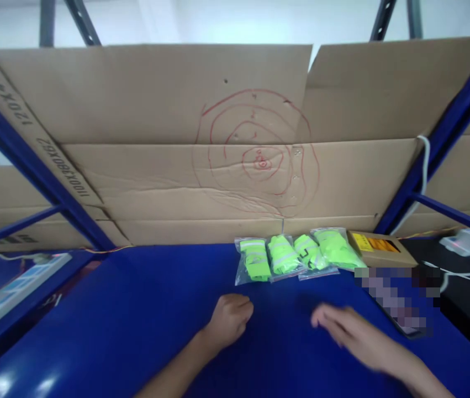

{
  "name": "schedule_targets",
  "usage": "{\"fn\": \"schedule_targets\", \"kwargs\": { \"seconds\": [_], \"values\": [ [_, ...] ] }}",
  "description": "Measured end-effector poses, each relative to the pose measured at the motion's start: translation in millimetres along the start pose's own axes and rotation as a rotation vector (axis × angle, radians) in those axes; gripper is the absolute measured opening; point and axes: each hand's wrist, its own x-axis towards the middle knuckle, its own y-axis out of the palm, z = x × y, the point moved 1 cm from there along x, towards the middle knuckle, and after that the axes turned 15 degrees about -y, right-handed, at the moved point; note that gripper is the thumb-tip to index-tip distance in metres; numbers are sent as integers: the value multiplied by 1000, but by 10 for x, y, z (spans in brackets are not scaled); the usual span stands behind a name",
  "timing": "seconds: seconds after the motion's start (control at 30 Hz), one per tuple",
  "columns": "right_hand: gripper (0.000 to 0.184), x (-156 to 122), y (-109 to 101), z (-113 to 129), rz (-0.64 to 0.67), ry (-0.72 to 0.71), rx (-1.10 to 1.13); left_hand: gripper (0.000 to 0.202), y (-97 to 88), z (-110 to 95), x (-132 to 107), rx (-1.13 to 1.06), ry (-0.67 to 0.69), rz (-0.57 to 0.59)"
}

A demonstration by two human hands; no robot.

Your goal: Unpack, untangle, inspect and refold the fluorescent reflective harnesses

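My left hand (230,319) is closed in a fist over the blue tabletop (152,331), and nothing shows in it. To its right, my right hand (344,330) is slightly blurred, its loosely bent fingers pointing left and the thumb apart from them. No object appears between those fingers. Beyond both hands, several clear plastic bags of folded neon-yellow fabric lie in a row against the cardboard. The leftmost bag (255,265) is nearest to my left fist, and the rightmost bag (338,249) lies farther right. Neither hand touches any of them.
A cardboard panel (156,177) with red hand-drawn rings stands behind the table between blue metal posts. At the right are a brown box (381,250), a partly pixelated phone-like device (400,304) and white cables. A white power strip (15,293) lies at the left.
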Motion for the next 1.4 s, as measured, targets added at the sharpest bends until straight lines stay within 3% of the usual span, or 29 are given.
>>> {"fn": "schedule_targets", "kwargs": {
  "seconds": [0.07, 0.17, 0.3, 0.5, 0.7, 0.87, 1.07, 1.4],
  "values": [
    [40, 303, -110, -277, -113, -71, -47, 22, -2, 14, 47, 6, -17, 23],
    [47, 644, -189, -697, -197, -32, -74, 21, 17, 15, 137, 8, -66, 101],
    [44, 725, -25, -957, -153, 25, -104, 23, 124, -19, 258, 27, -146, 165],
    [28, 574, 314, -732, 40, -20, -196, 27, 183, 3, 282, 63, -191, 93],
    [30, 545, 316, -546, 152, -59, -299, 30, 62, 138, 319, 189, -321, 18],
    [35, 523, 336, -479, 212, -58, -428, 54, 138, 62, 329, 315, -295, 169],
    [34, 555, 317, -448, 215, -52, -388, 54, 240, -61, 241, 358, -239, 368],
    [31, 549, 309, -487, 205, -47, -385, 53, 216, -57, 244, 331, -253, 406]
  ]
}}
